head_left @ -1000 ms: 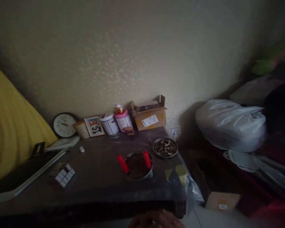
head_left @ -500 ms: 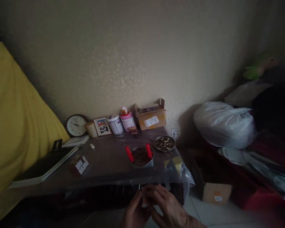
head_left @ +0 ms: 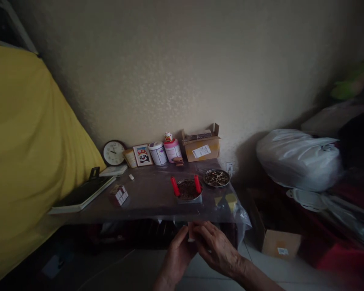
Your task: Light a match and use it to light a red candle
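Below the table's front edge, my left hand (head_left: 179,254) and my right hand (head_left: 214,247) come together around a small pale, pinkish box (head_left: 191,233). Fingers of both hands cover most of it, so its far side is hidden. My left thumb presses against its near left side, while the right fingers curl over its top and right. Just beyond the hands, on the table, stands a round tin of dark soil-like filling (head_left: 188,190) with two red candles (head_left: 197,184) upright at its sides. A round dish (head_left: 216,178) of thin pale sticks lies to its right.
On the plastic-covered table (head_left: 151,204) are a cube puzzle (head_left: 120,195), a clock (head_left: 114,152), a framed panda picture (head_left: 143,155), two canisters and a cardboard box (head_left: 202,150). Yellow cloth (head_left: 42,133) hangs left. A white bag (head_left: 297,159) and an open carton (head_left: 282,243) are right.
The view has swung slightly left, so the table things sit farther right. Both hands have risen a little in the picture, still around the small pale box.
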{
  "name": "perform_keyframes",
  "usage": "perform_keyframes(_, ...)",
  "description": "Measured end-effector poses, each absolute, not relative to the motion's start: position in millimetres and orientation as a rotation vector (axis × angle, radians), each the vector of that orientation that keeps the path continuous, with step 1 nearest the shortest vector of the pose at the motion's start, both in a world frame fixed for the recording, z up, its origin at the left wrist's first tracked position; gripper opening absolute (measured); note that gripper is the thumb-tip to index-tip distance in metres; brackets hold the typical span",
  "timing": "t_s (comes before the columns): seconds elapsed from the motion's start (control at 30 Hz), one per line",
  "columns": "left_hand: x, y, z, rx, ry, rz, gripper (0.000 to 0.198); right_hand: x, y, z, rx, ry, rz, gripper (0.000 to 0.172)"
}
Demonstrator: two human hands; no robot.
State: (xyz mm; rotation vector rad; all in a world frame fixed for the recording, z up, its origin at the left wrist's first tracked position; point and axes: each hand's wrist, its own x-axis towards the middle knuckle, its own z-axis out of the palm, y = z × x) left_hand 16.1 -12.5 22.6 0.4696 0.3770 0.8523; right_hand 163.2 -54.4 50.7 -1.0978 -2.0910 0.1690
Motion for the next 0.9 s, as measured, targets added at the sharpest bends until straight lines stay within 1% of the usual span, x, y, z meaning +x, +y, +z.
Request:
perform_keyframes(0.1, 14.9, -15.1, 25.2, 0.455, 0.409, 0.856, 0.025, 162.6, -55.4, 50.4, -1.105, -2.097, 0.179, 0.022)
perform_keyframes(0.23, 13.8, -16.1, 25.2, 0.448, 0.430, 0.870, 0.023, 161.9, -56.7, 51.1, -1.080, -2.084, 0.183, 0.024)
perform_keyframes(0.9, 14.9, -17.6, 26.9, 0.442, 0.392, 0.860, 0.024, 162.1, -51.6, 44.2, -1.034, -2.053, 0.105, 0.023)
